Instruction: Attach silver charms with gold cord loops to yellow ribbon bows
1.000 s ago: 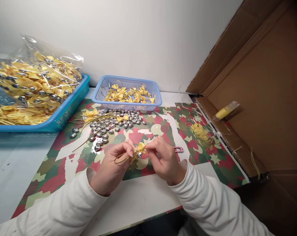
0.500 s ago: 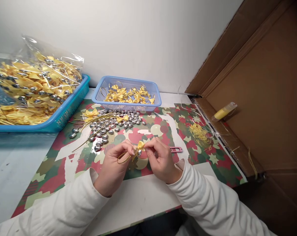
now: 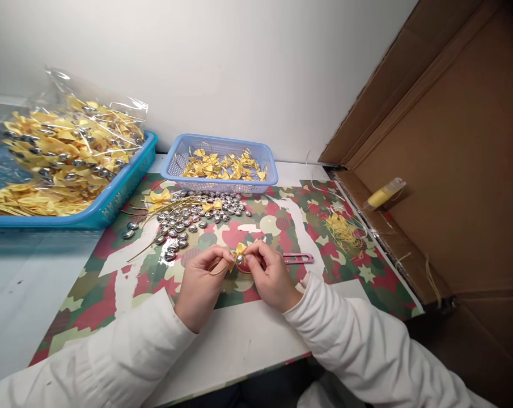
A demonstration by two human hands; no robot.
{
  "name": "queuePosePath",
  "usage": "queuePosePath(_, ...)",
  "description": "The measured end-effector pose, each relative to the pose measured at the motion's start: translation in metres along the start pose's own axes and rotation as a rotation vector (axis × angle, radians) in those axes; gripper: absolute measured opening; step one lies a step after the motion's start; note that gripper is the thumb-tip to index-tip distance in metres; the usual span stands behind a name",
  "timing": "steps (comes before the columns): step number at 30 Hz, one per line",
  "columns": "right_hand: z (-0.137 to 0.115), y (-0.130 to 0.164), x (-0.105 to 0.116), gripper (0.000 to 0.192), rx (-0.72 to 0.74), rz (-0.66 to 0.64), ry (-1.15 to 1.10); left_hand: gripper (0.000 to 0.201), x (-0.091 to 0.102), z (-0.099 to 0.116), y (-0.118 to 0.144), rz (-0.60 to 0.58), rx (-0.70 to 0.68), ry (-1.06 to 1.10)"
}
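Note:
Between my two hands is a small yellow ribbon bow with a silver bell at its middle. My left hand pinches its left side, where a gold cord loops by the fingers. On the other side, my right hand has thumb and forefinger closed on the bow beside the bell. A pink-handled tool lies just right of my right hand, partly covered by it. Beyond my hands, many loose silver bells are spread with a few yellow bows and gold cords.
A blue basket of bows stands against the wall. To the left, a larger blue tray bears a clear bag of belled bows. Yellow thread scraps lie right, near a yellow tube by the cardboard.
Both hands have shifted slightly with the bow, and the right fingers have closed in over the bell. The gold cord loop shows less beside my left hand.

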State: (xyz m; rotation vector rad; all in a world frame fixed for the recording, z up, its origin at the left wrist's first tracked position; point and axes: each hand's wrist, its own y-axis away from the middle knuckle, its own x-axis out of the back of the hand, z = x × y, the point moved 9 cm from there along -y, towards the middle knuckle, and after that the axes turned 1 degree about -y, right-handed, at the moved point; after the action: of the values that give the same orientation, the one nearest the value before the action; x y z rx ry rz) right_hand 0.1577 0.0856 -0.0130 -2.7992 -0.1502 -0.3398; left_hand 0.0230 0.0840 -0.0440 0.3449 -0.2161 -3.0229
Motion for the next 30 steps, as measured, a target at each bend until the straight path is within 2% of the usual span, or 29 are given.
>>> queuePosePath(11, 0.0056, -0.0003, -0.0030, 0.012, -0.047, -0.015, 0.007, 0.021, 0.0017, -0.0004, -0.0025, 0.031, -0.033, -0.061)
queuePosePath(30, 0.0065, 0.0007, -0.0031, 0.013, -0.040, 0.022, 0.082, 0.022, -0.0011, -0.0030, -0.0004, 0.062, 0.061, -0.070)
